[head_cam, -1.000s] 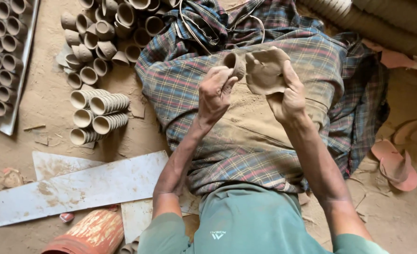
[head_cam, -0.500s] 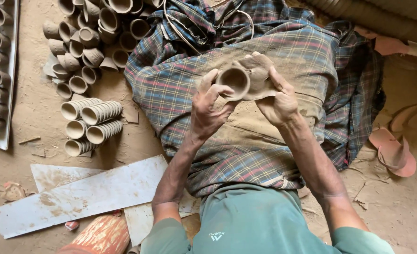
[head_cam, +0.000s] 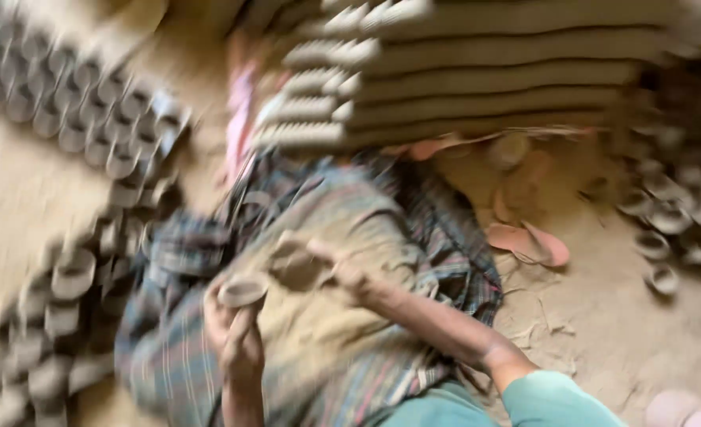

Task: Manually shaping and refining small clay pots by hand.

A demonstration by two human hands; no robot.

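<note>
The view is badly blurred by head motion. My left hand (head_cam: 236,328) holds a small clay cup (head_cam: 242,291) upright over my lap. To its right, my right hand (head_cam: 342,273) grips a lump of clay or a clay piece (head_cam: 293,265); its exact shape is lost in the blur. The two hands are a little apart above a clay-smeared checked cloth (head_cam: 326,348) that covers my legs.
Several small clay cups (head_cam: 66,269) lie in rows and piles on the dirt floor at the left. More cups (head_cam: 666,221) sit at the right. Stacked long boards or trays (head_cam: 477,71) fill the top. A pink sandal (head_cam: 528,241) lies right of my legs.
The camera has swung sharply up and to the right. My hands have drawn apart: the cup is now in the left hand alone, and the right hand holds the clay piece separately.
</note>
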